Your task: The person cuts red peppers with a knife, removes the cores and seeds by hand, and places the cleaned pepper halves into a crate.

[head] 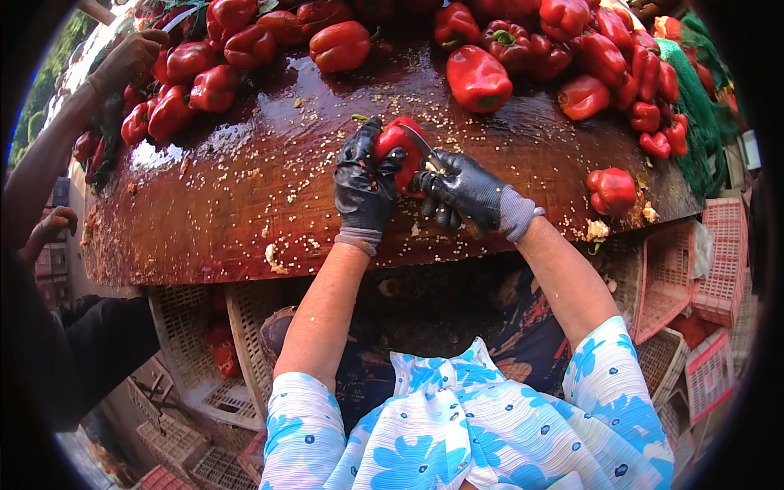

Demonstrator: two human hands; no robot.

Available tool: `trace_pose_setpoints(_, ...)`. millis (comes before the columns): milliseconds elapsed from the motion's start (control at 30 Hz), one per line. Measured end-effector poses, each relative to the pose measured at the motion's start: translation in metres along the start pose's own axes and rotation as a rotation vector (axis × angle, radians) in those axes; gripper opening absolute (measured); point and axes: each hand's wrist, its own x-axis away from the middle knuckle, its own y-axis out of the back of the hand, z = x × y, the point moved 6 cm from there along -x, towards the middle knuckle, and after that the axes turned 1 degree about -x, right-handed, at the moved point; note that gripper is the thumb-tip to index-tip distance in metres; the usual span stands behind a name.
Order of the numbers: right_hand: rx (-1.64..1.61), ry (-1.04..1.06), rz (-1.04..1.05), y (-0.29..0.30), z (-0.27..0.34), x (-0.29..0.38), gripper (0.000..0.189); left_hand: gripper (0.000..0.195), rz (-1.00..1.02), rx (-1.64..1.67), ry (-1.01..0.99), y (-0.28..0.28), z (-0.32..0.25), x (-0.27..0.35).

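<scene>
Both of my hands wear black coated work gloves with grey cuffs. Above the middle of the wooden table, my left hand (369, 177) is wrapped around a red bell pepper (398, 139), whose green stem shows past my fingers. My right hand (462, 193) grips a small knife (418, 138), its handle hidden in the glove. The knife's blade lies against the pepper's upper right side; how deep it sits I cannot tell. A pale bit of pepper core (433, 164) clings near my right thumb. Wet seeds are scattered over the wooden table (245, 208) around both hands.
Red bell peppers (190, 59) are heaped along the far side, with more by the green netting (689, 116). One pepper (611, 191) lies near the right edge. A co-worker's hand (131, 58) reaches in at left. Plastic crates (202, 361) stand below the table; others (723, 257) are stacked right.
</scene>
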Motion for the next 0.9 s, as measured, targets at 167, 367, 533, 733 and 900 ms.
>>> trace_pose_setpoints(167, -0.020, -0.027, -0.015, -0.004, -0.021, -0.003, 0.017, 0.036, 0.052, 0.041, 0.170, -0.004, 0.008, -0.003)
trace_pose_setpoints(367, -0.042, -0.222, -0.017, -0.013, -0.078, 0.040, 0.020, 0.033, 0.101, 0.162, 0.287, -0.013, 0.023, -0.009)
trace_pose_setpoints(533, 0.024, -0.016, -0.171, 0.004, -0.041, 0.055, 0.016, 0.035, -0.016, 0.704, 0.567, -0.008, 0.053, 0.001)
trace_pose_setpoints(733, 0.660, 0.611, -0.457, 0.001, 0.032, 0.022, 0.046, 0.033, 0.160, 0.539, 0.341, -0.005, 0.029, 0.016)
trace_pose_setpoints(900, 0.851, 0.668, -0.447, -0.010, 0.020, -0.013, 0.053, 0.033, 0.256, 0.260, 0.180, 0.009, 0.018, 0.012)
